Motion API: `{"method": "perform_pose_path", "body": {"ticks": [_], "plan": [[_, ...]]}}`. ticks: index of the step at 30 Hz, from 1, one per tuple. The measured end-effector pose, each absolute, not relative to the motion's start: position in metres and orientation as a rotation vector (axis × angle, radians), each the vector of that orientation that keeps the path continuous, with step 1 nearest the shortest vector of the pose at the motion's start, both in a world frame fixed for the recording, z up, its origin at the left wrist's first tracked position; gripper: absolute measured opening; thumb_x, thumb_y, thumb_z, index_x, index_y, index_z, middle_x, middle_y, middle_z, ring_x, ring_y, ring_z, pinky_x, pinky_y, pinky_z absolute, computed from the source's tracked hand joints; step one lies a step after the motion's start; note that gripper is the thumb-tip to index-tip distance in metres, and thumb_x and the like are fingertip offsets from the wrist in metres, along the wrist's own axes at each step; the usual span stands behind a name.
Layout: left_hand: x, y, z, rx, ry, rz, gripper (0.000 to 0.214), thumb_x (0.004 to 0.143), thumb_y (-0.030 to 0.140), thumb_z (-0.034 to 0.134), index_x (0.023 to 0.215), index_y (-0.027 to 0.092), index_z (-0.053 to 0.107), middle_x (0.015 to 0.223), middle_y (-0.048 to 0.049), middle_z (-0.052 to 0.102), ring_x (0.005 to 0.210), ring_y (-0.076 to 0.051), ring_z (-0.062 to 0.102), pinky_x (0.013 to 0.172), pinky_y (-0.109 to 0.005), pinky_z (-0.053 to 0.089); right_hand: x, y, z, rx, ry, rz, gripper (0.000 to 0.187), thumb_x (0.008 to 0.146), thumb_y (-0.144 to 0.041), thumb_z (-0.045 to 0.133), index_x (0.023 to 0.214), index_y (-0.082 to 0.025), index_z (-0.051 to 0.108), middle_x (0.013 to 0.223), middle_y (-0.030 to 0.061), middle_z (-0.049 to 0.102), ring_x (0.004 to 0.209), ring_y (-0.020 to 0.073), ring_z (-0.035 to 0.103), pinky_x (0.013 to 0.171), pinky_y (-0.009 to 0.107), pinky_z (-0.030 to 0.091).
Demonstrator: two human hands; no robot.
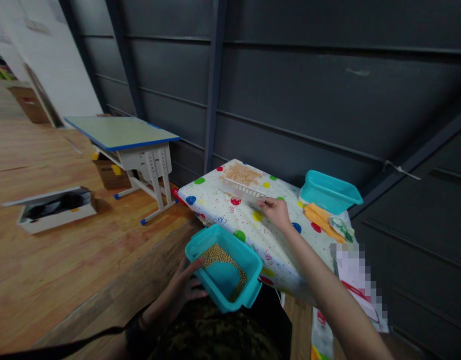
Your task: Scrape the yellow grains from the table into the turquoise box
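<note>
My left hand (185, 281) grips the near left rim of a turquoise plastic basin (223, 275), tilted at the table's front edge. Yellowish beans (217, 254) lie along the basin's far and right sides, with part of its floor bare. My right hand (277, 212) is closed on the right end of a whitish, slotted plastic tray (242, 191) over the table. Just beyond that tray, a loose heap of beans (241, 172) is spread on the tablecloth. The tray's inside is hard to make out.
The table wears a white cloth (215, 200) with coloured balloons. At its right stand another turquoise basin (328, 192), an orange cloth (322, 220) and a blurred paper. A dark panelled wall (290, 110) rises behind. Left are a desk (121, 131) and an open white box (61, 212).
</note>
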State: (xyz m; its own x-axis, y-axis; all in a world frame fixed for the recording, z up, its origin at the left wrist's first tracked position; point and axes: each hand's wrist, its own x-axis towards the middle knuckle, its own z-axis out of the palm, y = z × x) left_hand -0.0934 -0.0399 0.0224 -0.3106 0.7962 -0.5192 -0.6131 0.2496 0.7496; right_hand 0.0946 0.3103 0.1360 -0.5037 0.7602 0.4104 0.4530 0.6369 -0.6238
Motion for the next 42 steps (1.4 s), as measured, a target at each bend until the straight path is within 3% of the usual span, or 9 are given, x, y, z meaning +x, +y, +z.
{"method": "perform_pose_path", "body": {"ticks": [5,11,14,19,28,34,42], "plan": [[-0.093,-0.042,0.031,0.220,1.219,1.408,0.141,0.094,0.076,0.108,0.205,0.033,0.032,0.191,-0.0295,0.072,0.147,-0.051,0.091,0.099,-0.051,0.078,0.102,0.306,0.135,-1.023,-2.095,0.736,0.049,0.100,-0.066,0.085,0.078,-0.022,0.092,0.064,0.0002,0.064,0.064,0.0223,0.057,0.064,0.035,0.048],[-0.093,-0.042,0.034,0.214,1.205,1.409,0.145,0.095,0.077,0.109,0.207,0.033,0.028,0.191,-0.0302,0.072,0.141,-0.051,0.093,0.094,-0.049,0.077,0.095,0.305,0.127,-0.994,-2.103,0.796,0.052,0.094,-0.070,0.083,0.070,-0.024,0.086,0.061,-0.0001,0.059,0.065,0.0209,0.052,0.063,0.034,0.043],[-0.093,-0.041,0.031,0.219,1.189,1.427,0.142,0.097,0.076,0.107,0.207,0.033,0.027,0.191,-0.0303,0.072,0.138,-0.049,0.095,0.093,-0.048,0.077,0.094,0.308,0.124,-0.974,-2.086,0.826,0.054,0.092,-0.074,0.082,0.073,-0.024,0.086,0.063,0.0004,0.061,0.066,0.0210,0.051,0.065,0.035,0.042],[-0.093,-0.038,0.026,0.208,1.234,1.411,0.130,0.101,0.073,0.103,0.203,0.031,0.035,0.186,-0.0308,0.076,0.130,-0.047,0.097,0.089,-0.048,0.078,0.098,0.311,0.119,-0.963,-2.091,0.858,0.064,0.088,-0.084,0.084,0.062,-0.026,0.072,0.063,0.0014,0.058,0.067,0.0206,0.049,0.065,0.036,0.040],[-0.092,-0.042,0.033,0.215,1.215,1.426,0.123,0.099,0.072,0.105,0.199,0.034,0.044,0.178,-0.0252,0.083,0.128,-0.045,0.097,0.088,-0.044,0.077,0.096,0.311,0.118,-0.945,-2.047,0.891,0.062,0.089,-0.083,0.086,0.078,-0.023,0.090,0.067,0.0016,0.068,0.068,0.0217,0.054,0.067,0.036,0.046],[-0.093,-0.040,0.035,0.213,1.243,1.416,0.127,0.096,0.074,0.108,0.197,0.031,0.045,0.178,-0.0284,0.081,0.128,-0.046,0.096,0.085,-0.044,0.075,0.099,0.310,0.120,-0.956,-2.105,0.883,0.061,0.093,-0.081,0.089,0.071,-0.024,0.084,0.064,0.0003,0.062,0.067,0.0213,0.054,0.066,0.035,0.046],[-0.095,-0.039,0.028,0.215,1.224,1.417,0.131,0.093,0.076,0.110,0.197,0.030,0.045,0.176,-0.0293,0.082,0.123,-0.044,0.096,0.087,-0.046,0.077,0.106,0.305,0.125,-0.967,-2.158,0.874,0.054,0.095,-0.074,0.090,0.075,-0.023,0.089,0.068,0.0011,0.068,0.068,0.0218,0.056,0.066,0.035,0.048]]}}
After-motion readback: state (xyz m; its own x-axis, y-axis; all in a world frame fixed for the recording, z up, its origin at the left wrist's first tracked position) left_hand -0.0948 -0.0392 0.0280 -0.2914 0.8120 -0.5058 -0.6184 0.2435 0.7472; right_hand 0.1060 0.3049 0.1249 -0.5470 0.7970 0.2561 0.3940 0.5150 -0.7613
